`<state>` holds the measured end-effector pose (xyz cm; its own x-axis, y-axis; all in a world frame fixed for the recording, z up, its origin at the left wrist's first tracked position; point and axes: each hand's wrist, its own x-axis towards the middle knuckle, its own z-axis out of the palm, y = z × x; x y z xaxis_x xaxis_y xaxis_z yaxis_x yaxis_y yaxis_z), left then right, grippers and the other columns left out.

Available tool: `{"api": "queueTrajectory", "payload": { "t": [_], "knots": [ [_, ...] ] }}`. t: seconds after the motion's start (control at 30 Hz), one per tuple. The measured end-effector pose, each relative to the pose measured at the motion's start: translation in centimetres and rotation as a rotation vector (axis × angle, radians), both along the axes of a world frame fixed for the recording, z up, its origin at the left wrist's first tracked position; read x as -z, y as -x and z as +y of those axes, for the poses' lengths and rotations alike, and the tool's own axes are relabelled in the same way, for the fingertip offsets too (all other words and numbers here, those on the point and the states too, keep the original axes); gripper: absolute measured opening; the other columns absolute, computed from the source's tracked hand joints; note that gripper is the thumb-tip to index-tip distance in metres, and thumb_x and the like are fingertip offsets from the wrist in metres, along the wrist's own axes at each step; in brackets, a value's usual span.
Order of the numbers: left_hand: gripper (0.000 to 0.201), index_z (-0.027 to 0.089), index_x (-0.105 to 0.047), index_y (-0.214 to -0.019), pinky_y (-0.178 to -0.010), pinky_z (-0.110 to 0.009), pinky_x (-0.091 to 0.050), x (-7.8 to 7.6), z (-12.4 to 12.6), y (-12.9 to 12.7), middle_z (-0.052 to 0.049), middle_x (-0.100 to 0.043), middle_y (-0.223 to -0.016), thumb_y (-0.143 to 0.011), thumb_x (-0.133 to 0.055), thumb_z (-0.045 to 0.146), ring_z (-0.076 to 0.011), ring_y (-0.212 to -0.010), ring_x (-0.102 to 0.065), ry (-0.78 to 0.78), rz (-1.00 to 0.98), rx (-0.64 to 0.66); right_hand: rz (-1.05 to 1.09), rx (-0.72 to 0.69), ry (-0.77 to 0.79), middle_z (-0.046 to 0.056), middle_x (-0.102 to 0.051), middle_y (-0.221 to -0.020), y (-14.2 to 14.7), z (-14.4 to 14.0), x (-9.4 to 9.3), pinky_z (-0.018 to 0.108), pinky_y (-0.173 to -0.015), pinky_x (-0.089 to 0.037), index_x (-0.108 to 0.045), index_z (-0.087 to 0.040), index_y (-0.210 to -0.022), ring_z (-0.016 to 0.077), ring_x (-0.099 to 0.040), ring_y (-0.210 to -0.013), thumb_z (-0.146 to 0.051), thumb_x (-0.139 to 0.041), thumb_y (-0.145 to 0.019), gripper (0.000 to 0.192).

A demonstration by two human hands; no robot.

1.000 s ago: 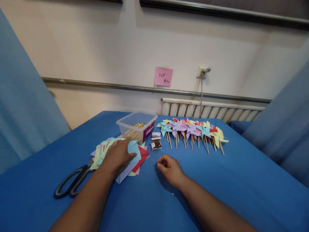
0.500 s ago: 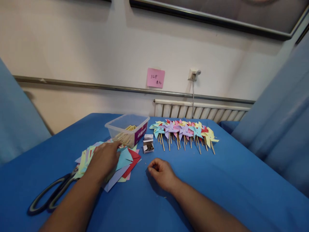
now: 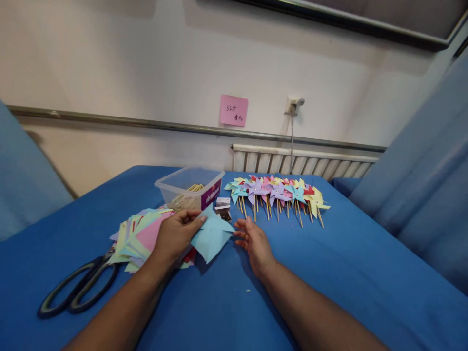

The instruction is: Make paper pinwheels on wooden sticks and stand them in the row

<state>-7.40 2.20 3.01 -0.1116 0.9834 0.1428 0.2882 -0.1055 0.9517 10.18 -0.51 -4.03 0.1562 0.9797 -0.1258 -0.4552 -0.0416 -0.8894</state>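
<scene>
Just left of the frame's centre, the left hand (image 3: 174, 234) pinches a light-blue paper square (image 3: 211, 236) by its left edge, thumb on top and fingers curled beneath, so the sheet sits tilted just above the blue table (image 3: 351, 273). The right hand (image 3: 255, 242) lies beside the sheet's right corner with its fingers loosely spread and holding nothing; whether the fingertips touch the paper is hard to tell. Left of the held sheet lies the paper stack (image 3: 141, 233) (many colours, fanned out), with scissors (image 3: 78, 290) at lower left. Behind stand a clear tub (image 3: 190, 187) of sticks, a small box (image 3: 223, 207), and a row of pinwheels (image 3: 278, 195).
</scene>
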Motion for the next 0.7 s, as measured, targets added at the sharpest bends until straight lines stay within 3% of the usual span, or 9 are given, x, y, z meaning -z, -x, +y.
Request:
{"api": "queueTrajectory", "payload": {
  "t": [0.17, 0.37, 0.57, 0.7],
  "knots": [
    [0.027, 0.015, -0.069, -0.077, -0.052, -0.023, -0.042, 1.5, -0.4, -1.5, 0.000, -0.065, -0.066, -0.059, -0.077, 0.034, -0.0117, -0.056, -0.055, 0.089, -0.134, 0.136, 0.122, -0.087, 0.041, 0.010, -0.070, -0.096, -0.6, -0.4, -1.1, 0.029, -0.069, -0.046, -0.069, -0.016, -0.095, 0.0188, -0.063, -0.083, -0.070, -0.059, -0.071, 0.060],
    [0.026, 0.016, -0.068, -0.077, -0.054, -0.024, -0.043, 2.1, -0.8, -1.5, -0.002, -0.066, -0.066, -0.064, -0.075, 0.037, -0.0136, -0.058, -0.056, 0.070, -0.048, 0.247, 0.025, -0.266, -0.012, 0.003, -0.069, -0.070, -0.2, -0.7, -0.3, 0.024, -0.060, -0.043, -0.070, -0.012, -0.080, 0.0116, -0.058, -0.059, -0.044, -0.082, -0.061, 0.039],
    [0.025, 0.016, -0.068, -0.078, -0.059, -0.026, -0.045, 2.0, -0.8, -1.6, -0.003, -0.068, -0.071, -0.066, -0.074, 0.036, -0.0157, -0.064, -0.060, 0.071, -0.050, 0.278, 0.123, -0.366, -0.018, 0.005, -0.073, -0.081, -0.4, -0.8, -0.4, 0.025, -0.064, -0.046, -0.068, -0.014, -0.098, 0.0136, -0.064, -0.066, -0.034, -0.083, -0.062, 0.044],
    [0.025, 0.015, -0.068, -0.078, -0.058, -0.025, -0.044, 2.0, -1.1, -1.7, -0.002, -0.067, -0.070, -0.065, -0.077, 0.034, -0.0135, -0.062, -0.057, 0.106, -0.091, 0.294, 0.132, -0.423, 0.007, 0.005, -0.072, -0.074, -0.4, -1.2, -0.7, 0.025, -0.060, -0.048, -0.068, -0.012, -0.088, 0.0140, -0.064, -0.060, -0.029, -0.085, -0.057, 0.039]
  ]
}}
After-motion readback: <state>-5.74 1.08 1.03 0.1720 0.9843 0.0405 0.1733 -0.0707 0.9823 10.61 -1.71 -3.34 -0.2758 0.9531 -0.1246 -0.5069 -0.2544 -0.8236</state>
